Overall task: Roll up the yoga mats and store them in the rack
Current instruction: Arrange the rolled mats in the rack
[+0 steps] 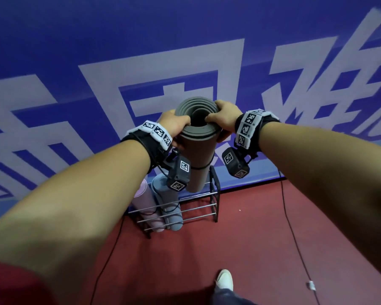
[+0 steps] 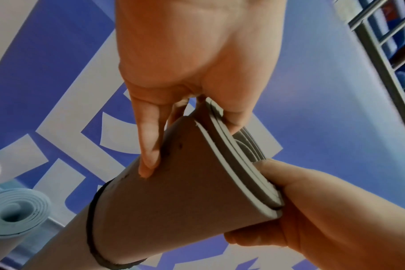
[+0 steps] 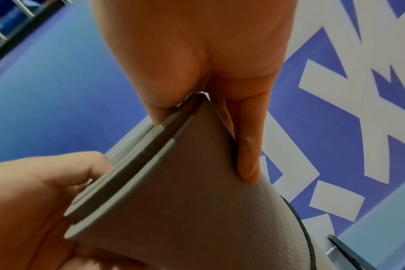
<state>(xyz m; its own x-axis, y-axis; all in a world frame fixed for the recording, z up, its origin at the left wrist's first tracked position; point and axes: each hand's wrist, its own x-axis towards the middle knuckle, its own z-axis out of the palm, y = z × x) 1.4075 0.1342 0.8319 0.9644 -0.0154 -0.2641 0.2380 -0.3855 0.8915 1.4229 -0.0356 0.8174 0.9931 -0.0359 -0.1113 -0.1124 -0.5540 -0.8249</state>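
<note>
A rolled grey yoga mat (image 1: 196,155) stands upright over the metal rack (image 1: 215,192), bound by a black band (image 2: 90,215). Its lower end is hidden behind my left wrist camera. My left hand (image 1: 175,126) grips the top rim from the left, thumb over the edge and fingers down the outside (image 2: 148,146). My right hand (image 1: 223,119) grips the rim from the right in the same way, with fingers (image 3: 249,149) along the mat's outer skin (image 3: 197,201). A pale blue rolled mat (image 1: 168,205) and a pink rolled mat (image 1: 145,208) stand in the rack's left part.
The rack stands on a dark red floor (image 1: 251,238) against a blue wall with large white characters (image 1: 141,73). Thin black cables (image 1: 293,227) run across the floor. My white shoe (image 1: 224,280) is at the bottom.
</note>
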